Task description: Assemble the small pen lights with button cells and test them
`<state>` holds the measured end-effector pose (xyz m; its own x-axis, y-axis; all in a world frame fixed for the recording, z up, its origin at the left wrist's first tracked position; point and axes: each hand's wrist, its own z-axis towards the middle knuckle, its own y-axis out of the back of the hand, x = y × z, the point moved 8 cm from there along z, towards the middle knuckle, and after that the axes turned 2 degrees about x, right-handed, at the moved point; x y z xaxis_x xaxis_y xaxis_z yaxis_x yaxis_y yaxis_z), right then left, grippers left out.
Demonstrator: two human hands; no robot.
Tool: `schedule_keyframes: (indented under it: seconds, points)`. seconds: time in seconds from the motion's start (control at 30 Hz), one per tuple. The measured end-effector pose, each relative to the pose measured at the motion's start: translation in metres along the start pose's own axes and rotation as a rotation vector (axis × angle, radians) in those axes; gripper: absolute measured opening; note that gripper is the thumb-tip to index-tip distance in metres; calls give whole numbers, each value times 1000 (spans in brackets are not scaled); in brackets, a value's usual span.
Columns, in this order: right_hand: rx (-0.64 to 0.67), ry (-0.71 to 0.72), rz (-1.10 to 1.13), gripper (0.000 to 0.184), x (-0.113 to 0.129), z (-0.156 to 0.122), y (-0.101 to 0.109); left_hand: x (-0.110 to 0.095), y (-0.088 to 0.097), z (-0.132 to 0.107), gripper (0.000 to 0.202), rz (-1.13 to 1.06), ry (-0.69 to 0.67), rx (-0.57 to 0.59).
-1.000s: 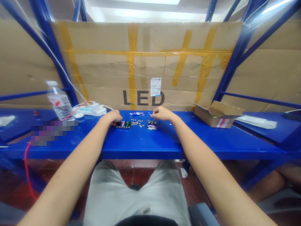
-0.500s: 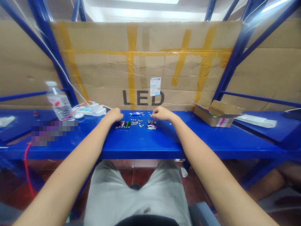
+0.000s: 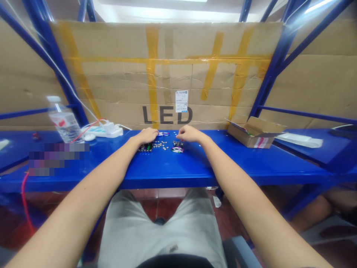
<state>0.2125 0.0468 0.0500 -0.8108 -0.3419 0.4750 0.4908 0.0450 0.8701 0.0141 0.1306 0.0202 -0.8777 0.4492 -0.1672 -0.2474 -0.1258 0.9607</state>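
Observation:
My left hand (image 3: 148, 135) is above the row of small dark and coloured metal tubes (image 3: 145, 147), close to the left end of several blue and purple pen-like pieces (image 3: 164, 134). Its fingers are curled together, and anything inside them is hidden. My right hand (image 3: 188, 133) is closed in a pinch just above a small cluster of dark metal parts (image 3: 177, 143); what it holds is too small to name. In front of that cluster lie shiny coloured metal pieces (image 3: 177, 150). Between my hands, several small round silvery parts (image 3: 161, 144) are scattered on the blue table (image 3: 170, 167).
An open cardboard box (image 3: 255, 136) stands at the right, beside a white packet (image 3: 299, 141). On the left are a water bottle (image 3: 65, 124), a white power strip (image 3: 104, 130) and a red cable (image 3: 24, 197). A large carton (image 3: 125, 82) walls off the back.
My left hand has moved right, over the tubes and up to the blue pen-like pieces. My right hand stays pinched over the dark parts. The camera view has shifted slightly.

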Motion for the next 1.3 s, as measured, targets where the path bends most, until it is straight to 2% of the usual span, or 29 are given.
schedule_keyframes:
  seconds: [0.17,0.3,0.37,0.43,0.47,0.57,0.63,0.7,0.8,0.93,1.03,1.1,1.17,1.3]
  points:
    - [5,11,-5,23,3,-1,0,-1,-2,-3,25,-28,-60,-18]
    - [7,12,-15,22,2,-1,0,-2,-2,-1,12,-52,-24,-31]
    - [-17,17,-11,18,0,1,1,-6,4,-3,8,-48,-28,-74]
    - [-85,41,15,11,-2,5,2,-15,15,-8,8,-59,-45,-174]
    - [-131,65,45,15,-2,7,3,-21,21,-12,9,-76,-53,-234]
    - [-229,214,166,54,7,12,1,-46,31,-27,13,-248,-117,-337]
    - [-221,322,229,60,18,12,-5,-65,31,-37,13,-385,-181,-338]
    - [-196,382,261,43,28,10,-10,-81,31,-45,14,-497,-250,-329]
    - [-118,319,290,10,31,8,-15,-90,34,-53,9,-486,-270,-363]
    - [-50,246,335,19,28,4,-14,-88,36,-55,6,-369,-310,-366]
    - [38,221,487,17,25,4,-18,-89,36,-56,8,-275,-369,-356]
    - [51,218,591,16,23,6,-19,-91,36,-57,10,-227,-384,-372]
    - [11,231,585,18,21,7,-16,-92,35,-57,13,-179,-369,-385]
    - [-147,263,372,21,20,8,-6,-90,31,-55,22,-118,-263,-365]
